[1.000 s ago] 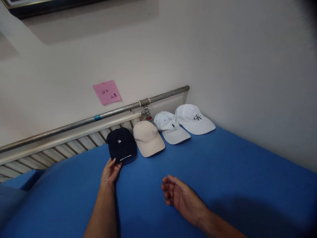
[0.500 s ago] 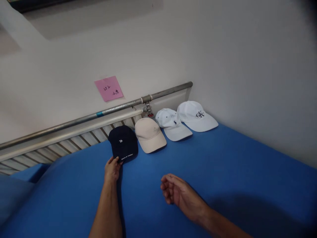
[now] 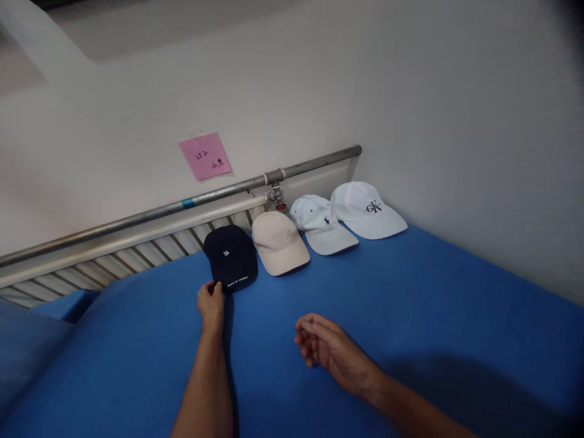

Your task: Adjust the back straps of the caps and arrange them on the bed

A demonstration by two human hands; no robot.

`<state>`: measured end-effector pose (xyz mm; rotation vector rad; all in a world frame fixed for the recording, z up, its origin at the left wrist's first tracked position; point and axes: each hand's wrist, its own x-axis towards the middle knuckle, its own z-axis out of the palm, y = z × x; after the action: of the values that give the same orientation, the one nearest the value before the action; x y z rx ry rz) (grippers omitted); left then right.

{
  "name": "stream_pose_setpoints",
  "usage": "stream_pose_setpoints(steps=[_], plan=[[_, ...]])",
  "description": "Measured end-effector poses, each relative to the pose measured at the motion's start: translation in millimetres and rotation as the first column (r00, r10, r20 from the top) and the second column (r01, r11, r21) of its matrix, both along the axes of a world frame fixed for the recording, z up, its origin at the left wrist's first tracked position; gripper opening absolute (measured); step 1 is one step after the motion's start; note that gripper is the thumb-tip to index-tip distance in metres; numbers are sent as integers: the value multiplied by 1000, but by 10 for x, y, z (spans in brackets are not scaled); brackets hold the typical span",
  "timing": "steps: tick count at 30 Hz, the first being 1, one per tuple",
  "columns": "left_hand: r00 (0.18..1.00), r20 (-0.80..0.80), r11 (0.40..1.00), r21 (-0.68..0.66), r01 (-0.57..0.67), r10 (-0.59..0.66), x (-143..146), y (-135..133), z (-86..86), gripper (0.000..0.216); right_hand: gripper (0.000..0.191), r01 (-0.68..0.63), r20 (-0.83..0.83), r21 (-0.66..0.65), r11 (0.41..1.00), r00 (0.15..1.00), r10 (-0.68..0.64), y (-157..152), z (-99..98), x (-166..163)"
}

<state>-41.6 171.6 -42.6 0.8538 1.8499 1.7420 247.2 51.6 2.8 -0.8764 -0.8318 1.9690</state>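
My left hand (image 3: 212, 302) is closed on the near left edge of the brim of a dark navy baseball cap (image 3: 232, 255), which has small white lettering on its crown and brim. To its right sits a beige baseball cap (image 3: 279, 243), and beyond that a pale white cap (image 3: 319, 222) with a small dark emblem. A white cap with black letters (image 3: 365, 207) ends the row on the right. My right hand (image 3: 329, 348) is held over the blue sheet in front of the caps, loosely curled, with nothing in it.
The blue-covered bed (image 3: 283, 377) lies against the wall. Behind the caps run a white radiator (image 3: 150, 249), a metal pipe (image 3: 319, 162) and a valve with a red handle (image 3: 281, 207). A pink note (image 3: 205, 156) with handwriting is stuck on the wall.
The whole view has shifted slightly. My left hand stays at the navy cap's brim, its grip a little changed; the caps keep their places in the row. My right hand has hardly moved.
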Motion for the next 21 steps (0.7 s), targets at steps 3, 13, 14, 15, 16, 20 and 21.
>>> stream_pose_setpoints(steps=[3,13,14,15,16,20,21], plan=[[997,-69,999,-9,-47,46,55,-71,45,11,21,-11,15,24,1000,1000,10,-5,18,-6],[996,-86,1000,10,-13,14,306,-463,84,10,17,-37,97,138,990,995,24,3,-47,-28],[996,-91,1000,7,-11,11,338,-535,81,9,17,-29,112,142,989,994,13,-6,-52,-32],[995,-99,1000,-1,0,0,367,-613,75,9,19,-18,126,137,990,992,0,-15,-57,-38],[994,-111,1000,-11,9,-10,392,-694,63,8,23,-21,145,128,992,989,2,-21,-63,-46],[984,-161,996,-53,72,-80,436,-1048,-19,12,34,-9,195,116,993,981,-14,-17,-89,-84],[980,-170,994,-60,90,-99,434,-1150,-36,14,35,-9,210,117,993,978,-16,-18,-91,-89]])
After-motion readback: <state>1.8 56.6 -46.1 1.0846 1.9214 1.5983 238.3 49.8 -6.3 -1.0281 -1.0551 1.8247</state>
